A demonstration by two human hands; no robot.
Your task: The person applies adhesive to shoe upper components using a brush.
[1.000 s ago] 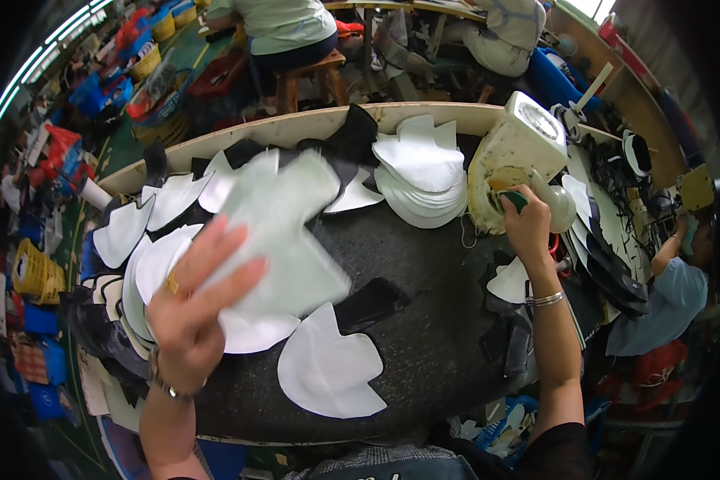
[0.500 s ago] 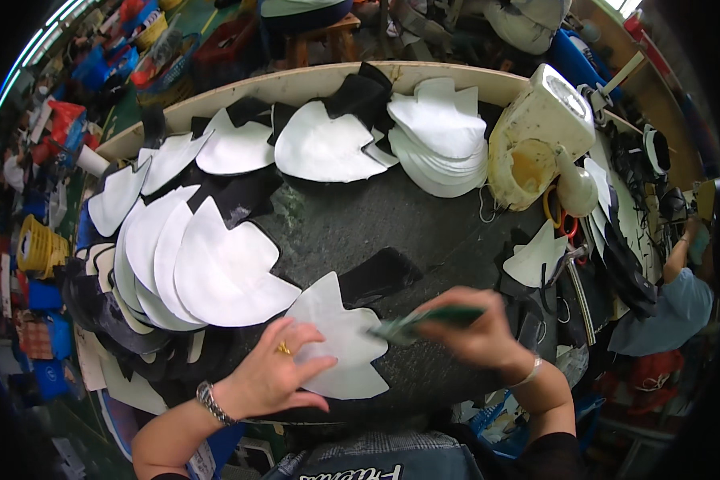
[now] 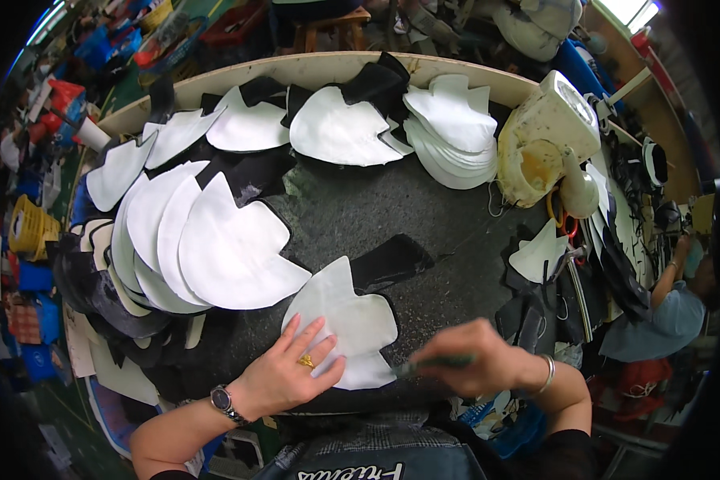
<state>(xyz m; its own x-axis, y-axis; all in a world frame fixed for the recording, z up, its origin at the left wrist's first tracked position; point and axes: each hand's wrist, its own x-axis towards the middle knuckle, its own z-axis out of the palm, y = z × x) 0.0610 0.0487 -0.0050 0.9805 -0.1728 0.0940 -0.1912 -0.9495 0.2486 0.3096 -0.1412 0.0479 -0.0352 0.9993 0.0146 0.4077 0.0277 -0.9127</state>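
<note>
A white shoe-upper-shaped piece point(image 3: 352, 316) with a notched edge lies on the dark work surface in front of me. My left hand point(image 3: 290, 370) rests on its lower left part, fingers stretched and pressing lightly. In my right hand point(image 3: 478, 356) is a green-handled brush point(image 3: 448, 361), its tip at the piece's lower right corner. The bristles are partly blurred. Beyond the piece lies a black strip point(image 3: 392, 262), seemingly reaching under its edge.
White pieces point(image 3: 224, 248) overlap in a fan at left. More stacked pieces point(image 3: 452, 132) line the back edge. A stained yellowish container point(image 3: 528, 172) stands at back right, near orange-handled scissors point(image 3: 566, 220) and a hammer point(image 3: 578, 292). Another person point(image 3: 656, 312) sits at far right.
My right hand has moved the brush from the piece's right middle down to its lower right corner. My left hand has flattened onto the piece. The whole view has shifted slightly.
</note>
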